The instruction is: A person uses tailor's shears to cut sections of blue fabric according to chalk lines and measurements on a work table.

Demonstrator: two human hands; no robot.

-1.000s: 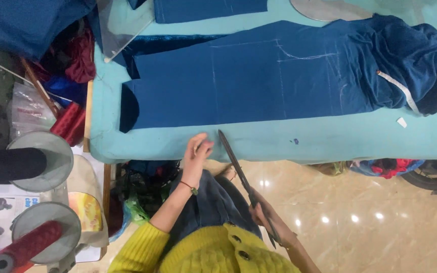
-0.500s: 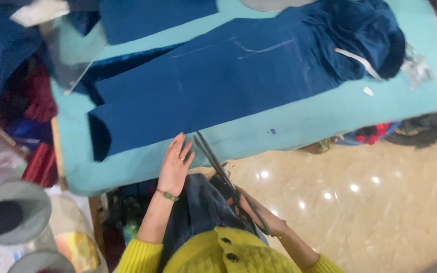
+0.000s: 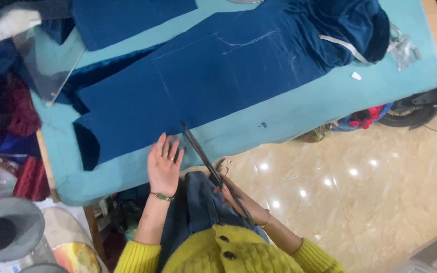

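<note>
Resting flat with fingers spread, the left hand [image 3: 164, 167] now lies nearer the dark blue velvet fabric panel [image 3: 203, 81]; the right hand [image 3: 227, 192] grips long black-bladed scissors [image 3: 203, 154], tips newly advanced onto the turquoise padded table [image 3: 299, 119] (glossy beige tiled floor [image 3: 360, 192] beyond).

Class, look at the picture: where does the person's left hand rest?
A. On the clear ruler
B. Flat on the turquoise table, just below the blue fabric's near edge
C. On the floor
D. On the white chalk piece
B: the left hand lies open on the turquoise table beside the scissors, just short of the blue fabric.
</note>
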